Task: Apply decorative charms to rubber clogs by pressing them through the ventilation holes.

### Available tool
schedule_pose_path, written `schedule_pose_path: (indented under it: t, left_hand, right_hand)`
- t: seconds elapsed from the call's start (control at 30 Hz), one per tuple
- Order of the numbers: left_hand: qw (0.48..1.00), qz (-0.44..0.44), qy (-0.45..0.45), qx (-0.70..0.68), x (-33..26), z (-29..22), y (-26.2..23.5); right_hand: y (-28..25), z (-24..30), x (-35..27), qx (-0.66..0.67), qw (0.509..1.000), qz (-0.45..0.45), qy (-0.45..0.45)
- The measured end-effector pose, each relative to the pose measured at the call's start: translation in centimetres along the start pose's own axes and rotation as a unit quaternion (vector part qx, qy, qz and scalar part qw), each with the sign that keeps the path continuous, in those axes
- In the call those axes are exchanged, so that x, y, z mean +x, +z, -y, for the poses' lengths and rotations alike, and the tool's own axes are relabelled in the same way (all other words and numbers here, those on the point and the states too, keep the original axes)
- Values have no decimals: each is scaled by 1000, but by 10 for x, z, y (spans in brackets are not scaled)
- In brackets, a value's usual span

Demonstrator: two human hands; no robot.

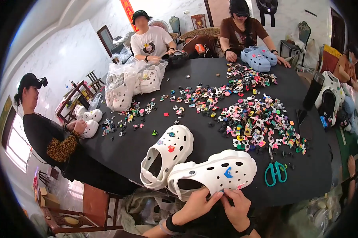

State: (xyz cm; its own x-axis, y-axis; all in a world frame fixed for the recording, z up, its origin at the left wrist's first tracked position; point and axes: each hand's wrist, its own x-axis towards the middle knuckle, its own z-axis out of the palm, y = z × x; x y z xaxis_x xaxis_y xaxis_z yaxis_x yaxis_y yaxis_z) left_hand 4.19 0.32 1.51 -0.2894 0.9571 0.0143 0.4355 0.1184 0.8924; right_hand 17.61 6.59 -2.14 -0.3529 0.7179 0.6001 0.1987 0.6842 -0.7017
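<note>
At the table's near edge lies a white clog point(212, 171) on its sole, toe to the right, with a blue charm point(228, 172) and a pink one point(241, 186) on it. My left hand point(197, 207) grips its near side, fingers partly hidden in the foot opening. My right hand point(237, 206) is closed against the same side, thumb and fingertips pressed near my left thumb; any small piece between them is hidden. Touching this clog on the left is a second white clog point(168, 155), with a red charm point(171, 148) and a planet-shaped charm point(171, 134).
Heaps of colourful shoe charms point(262, 123) cover the black table point(210, 144). Teal-handled scissors point(276, 173) lie at the right, near a dark phone point(303, 123) and a black bottle point(314, 91). Bagged white clogs point(121, 89) and blue clogs point(259, 59) stand farther off. Several people work around.
</note>
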Motion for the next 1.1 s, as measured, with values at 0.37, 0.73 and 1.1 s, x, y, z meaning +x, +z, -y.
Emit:
schedule_pose_path:
  t: [0.37, 0.73, 1.1]
  left_hand:
    - [1000, -6, -24, 17, -1, 10, 3]
    - [946, -107, 269, 149, 1, -14, -32]
    - [790, -559, 249, 30, 37, -26, -196]
  right_hand:
    - [18, -2, -18, 162, 970, -22, 182]
    - [-9, 9, -27, 139, 980, -49, 134]
    - [-16, 7, -26, 143, 978, 44, 143]
